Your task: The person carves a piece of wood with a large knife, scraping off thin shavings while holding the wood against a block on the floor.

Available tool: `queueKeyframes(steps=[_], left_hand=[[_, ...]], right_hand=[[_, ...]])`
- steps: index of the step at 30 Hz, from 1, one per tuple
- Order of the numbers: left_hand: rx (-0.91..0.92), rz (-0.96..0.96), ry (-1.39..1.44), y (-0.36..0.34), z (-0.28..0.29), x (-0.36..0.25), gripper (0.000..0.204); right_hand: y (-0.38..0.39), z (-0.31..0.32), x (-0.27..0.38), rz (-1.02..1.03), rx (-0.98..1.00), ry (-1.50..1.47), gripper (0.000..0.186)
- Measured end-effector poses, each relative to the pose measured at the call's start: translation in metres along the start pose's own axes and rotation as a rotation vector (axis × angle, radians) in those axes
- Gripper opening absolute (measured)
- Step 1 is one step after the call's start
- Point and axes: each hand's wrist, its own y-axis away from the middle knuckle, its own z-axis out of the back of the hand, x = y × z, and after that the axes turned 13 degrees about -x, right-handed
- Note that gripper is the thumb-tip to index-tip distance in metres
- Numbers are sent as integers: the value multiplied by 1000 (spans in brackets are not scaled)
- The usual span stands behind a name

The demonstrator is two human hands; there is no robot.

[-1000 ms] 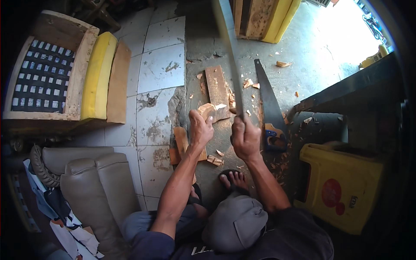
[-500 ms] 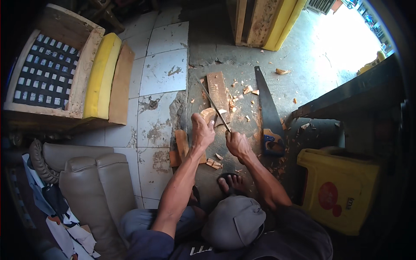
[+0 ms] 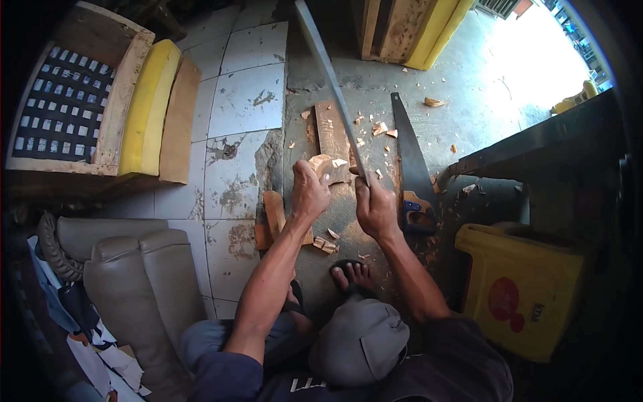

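Observation:
My left hand (image 3: 309,193) is closed on a short, curved piece of wood (image 3: 323,162) with pale, freshly cut faces. The piece is held at the near end of a brown plank (image 3: 331,127) lying on the floor. My right hand (image 3: 376,209) grips a machete, its handle mostly hidden in the fist. The long, narrow grey blade (image 3: 329,77) is raised, pointing up and away, apart from the wood. Pale wood chips (image 3: 380,128) lie around the plank. To the right of my right hand, a handsaw (image 3: 414,151) rests flat on the floor.
Wood offcuts (image 3: 274,214) lie left of my feet. A yellow plastic stool (image 3: 522,288) stands at the right, below a dark bench (image 3: 536,137). On the left are a brown cushioned seat (image 3: 147,268) and a wooden frame with black webbing (image 3: 63,100).
My right hand has lifted the machete blade away from the wood and moved slightly right. My left hand keeps its hold on the piece. The whole view has shifted slightly.

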Motion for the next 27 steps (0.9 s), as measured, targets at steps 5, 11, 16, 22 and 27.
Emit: queueKeyframes(steps=[5,11,16,22,27], left_hand=[[42,-14,37,-5,-12,-18,45],[30,-34,26,-12,-1,-10,45],[-4,-61,1,-8,-5,-8,44],[78,6,60,-12,-7,-24,43],[-7,-67,0,-20,-5,-6,42]], right_hand=[[13,-19,-94,-20,198,558,24],[8,-4,-27,19,-93,-134,24],[-4,-11,-61,-79,237,470,20],[12,-12,-88,-6,15,118,19],[-8,-16,-34,-29,211,336,22]])
